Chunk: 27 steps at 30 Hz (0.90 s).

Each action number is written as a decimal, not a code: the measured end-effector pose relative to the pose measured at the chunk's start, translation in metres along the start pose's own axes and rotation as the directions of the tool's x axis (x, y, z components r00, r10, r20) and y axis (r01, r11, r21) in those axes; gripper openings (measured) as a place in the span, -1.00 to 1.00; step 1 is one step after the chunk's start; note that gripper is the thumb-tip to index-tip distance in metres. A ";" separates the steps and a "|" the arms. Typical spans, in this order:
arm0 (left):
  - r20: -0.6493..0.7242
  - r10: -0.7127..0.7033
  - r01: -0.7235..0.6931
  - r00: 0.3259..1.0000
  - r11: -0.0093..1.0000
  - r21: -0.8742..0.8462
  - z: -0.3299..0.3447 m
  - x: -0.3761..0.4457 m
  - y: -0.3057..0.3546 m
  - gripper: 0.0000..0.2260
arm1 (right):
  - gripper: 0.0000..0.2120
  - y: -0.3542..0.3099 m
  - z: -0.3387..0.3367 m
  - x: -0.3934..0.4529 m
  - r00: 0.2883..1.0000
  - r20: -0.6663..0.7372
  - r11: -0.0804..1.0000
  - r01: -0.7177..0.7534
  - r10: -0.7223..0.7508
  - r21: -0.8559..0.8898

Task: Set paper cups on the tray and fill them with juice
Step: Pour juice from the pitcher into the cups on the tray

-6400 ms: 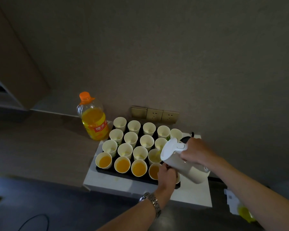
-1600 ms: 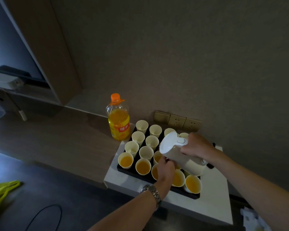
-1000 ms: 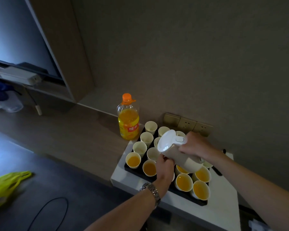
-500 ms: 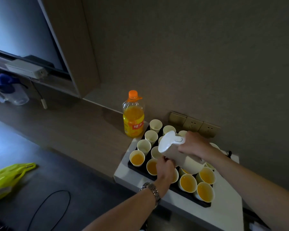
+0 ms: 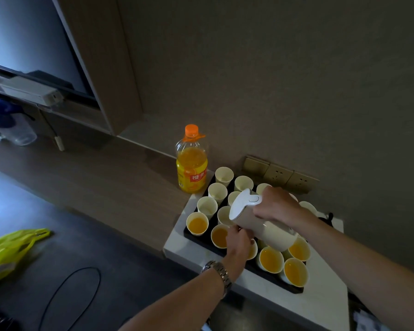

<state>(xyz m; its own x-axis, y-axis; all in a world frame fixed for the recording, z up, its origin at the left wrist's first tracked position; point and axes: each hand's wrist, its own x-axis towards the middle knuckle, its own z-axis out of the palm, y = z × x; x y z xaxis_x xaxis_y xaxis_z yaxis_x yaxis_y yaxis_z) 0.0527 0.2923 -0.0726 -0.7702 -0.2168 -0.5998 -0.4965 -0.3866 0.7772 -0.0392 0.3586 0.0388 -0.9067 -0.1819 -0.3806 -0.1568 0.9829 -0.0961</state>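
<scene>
A black tray on a white tabletop carries several paper cups in rows. Front-row cups hold orange juice; back-row cups look empty. My right hand grips the handle of a white kettle, tilted with its spout down and left over the tray's middle. My left hand reaches in below the spout, fingers curled around a cup that it mostly hides. A watch sits on that wrist.
An orange-capped juice bottle, partly full, stands left of the tray against the wall. Wall sockets are behind the cups. A yellow-green bag and a black cable lie on the dark floor at left.
The kettle has moved from the front row's right end to further left and back over the tray. More front cups now hold juice. The camera has swung left.
</scene>
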 end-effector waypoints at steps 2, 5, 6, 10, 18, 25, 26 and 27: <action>0.008 -0.003 0.003 1.000 1.000 0.016 0.000 0.000 0.000 -0.79 | -0.78 0.000 0.000 0.001 1.000 0.003 1.000 0.005 -0.005 -0.005; 0.021 -0.008 0.008 1.000 1.000 0.024 0.000 0.001 -0.001 -0.81 | -0.79 -0.002 0.000 0.002 1.000 0.010 1.000 0.001 -0.001 -0.007; 0.023 -0.012 0.011 1.000 1.000 0.012 0.000 0.001 -0.001 -0.81 | -0.79 -0.003 0.000 0.003 1.000 0.015 1.000 0.001 0.000 -0.008; 0.041 -0.017 0.019 0.999 0.998 -0.052 0.002 -0.001 0.001 -0.78 | -0.79 -0.004 0.001 0.006 1.000 0.027 1.000 0.013 -0.013 -0.010; 0.071 -0.008 0.011 0.997 0.999 -0.050 0.004 -0.003 -0.002 -0.78 | -0.81 -0.004 0.003 0.010 0.999 0.046 0.999 0.027 -0.025 -0.041; 0.086 -0.024 0.029 0.996 0.998 -0.064 0.004 -0.002 -0.005 -0.75 | -0.79 -0.004 0.003 0.008 0.998 0.051 0.999 0.032 -0.030 -0.041; 0.081 -0.028 0.033 0.996 0.998 -0.060 0.004 -0.002 -0.005 -0.75 | -0.79 -0.004 0.003 0.008 0.998 0.050 0.999 0.030 -0.028 -0.040; 0.078 -0.031 0.035 0.996 0.998 -0.059 0.005 -0.001 -0.005 -0.75 | -0.78 -0.004 0.003 0.008 0.998 0.050 0.999 0.028 -0.026 -0.037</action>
<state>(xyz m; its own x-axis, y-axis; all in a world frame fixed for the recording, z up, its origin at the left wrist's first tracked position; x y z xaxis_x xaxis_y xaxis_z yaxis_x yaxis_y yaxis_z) 0.0541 0.2987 -0.0749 -0.7834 -0.1345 -0.6068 -0.4988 -0.4463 0.7429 -0.0448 0.3533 0.0335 -0.8814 -0.2085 -0.4239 -0.1965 0.9778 -0.0724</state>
